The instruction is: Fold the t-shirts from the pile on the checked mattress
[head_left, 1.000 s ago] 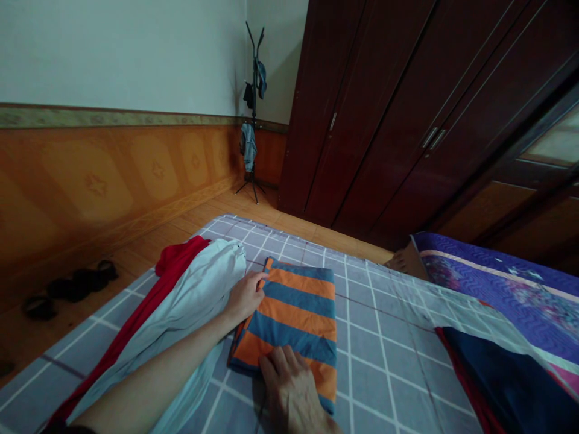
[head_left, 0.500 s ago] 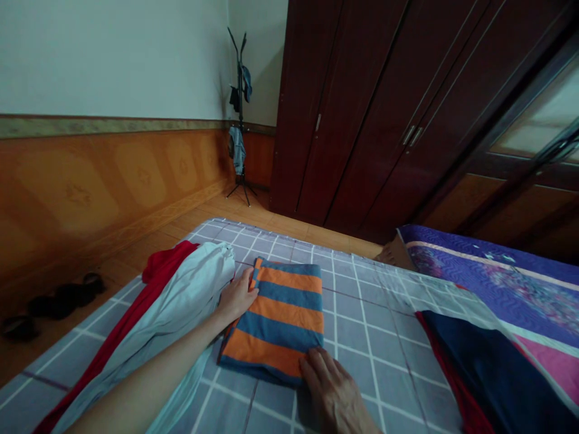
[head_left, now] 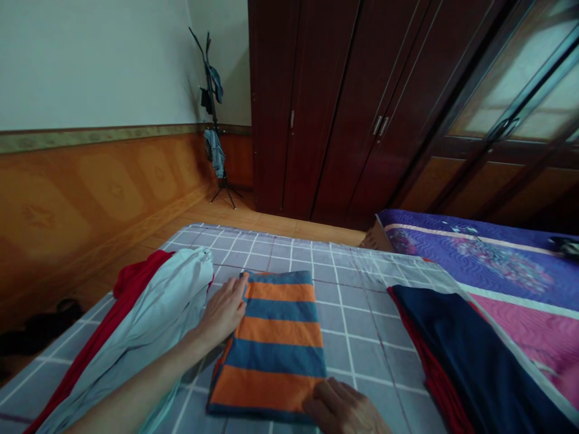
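L hand (head_left: 221, 313) is pressing open & flat on left edge of folded orange-and-blue striped cotton cloth (head_left: 271, 343), R hand (head_left: 339, 410) is resting half-curled at its near edge, 2 hands not gripping; cloth is lying on grey checked bedsheet (head_left: 362, 355).

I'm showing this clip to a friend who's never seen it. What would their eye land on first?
The orange-and-blue striped folded cloth stands out first, lying mid-frame on a grey checked bedsheet, with the left hand at its left edge and the right hand at its near corner. Behind it, a tall dark red wooden wardrobe fills the upper right. To the right, a purple quilted bedspread adds bright colour.
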Demonstrator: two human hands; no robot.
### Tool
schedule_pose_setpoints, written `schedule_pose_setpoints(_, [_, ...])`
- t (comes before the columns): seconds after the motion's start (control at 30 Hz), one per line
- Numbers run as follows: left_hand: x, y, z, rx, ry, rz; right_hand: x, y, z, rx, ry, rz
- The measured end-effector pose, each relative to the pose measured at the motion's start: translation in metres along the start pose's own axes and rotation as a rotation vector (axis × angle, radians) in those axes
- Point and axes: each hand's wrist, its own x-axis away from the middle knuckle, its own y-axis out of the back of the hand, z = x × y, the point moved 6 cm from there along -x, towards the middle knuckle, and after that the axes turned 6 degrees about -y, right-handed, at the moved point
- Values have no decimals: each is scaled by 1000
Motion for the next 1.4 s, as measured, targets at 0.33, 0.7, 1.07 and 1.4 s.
schedule_pose_setpoints(0.33, [8, -68, -156, 280, -741, 422, -27, -47, 19, -86, 187, -164])
schedule_pose_setpoints(0.7, [-25, -123, -126, -186, -706, 683, -7, -94, 16, 254, 345, -594])
schedule_pose_setpoints(1.07, [-98, -122, -104, -280, -535, 510, -7, -95, 17, 201, 271, -646])
schedule_pose_setpoints(1.4, [-129, -103, -110, -142, -668, 626, -6, -94, 15, 157, 320, -549])
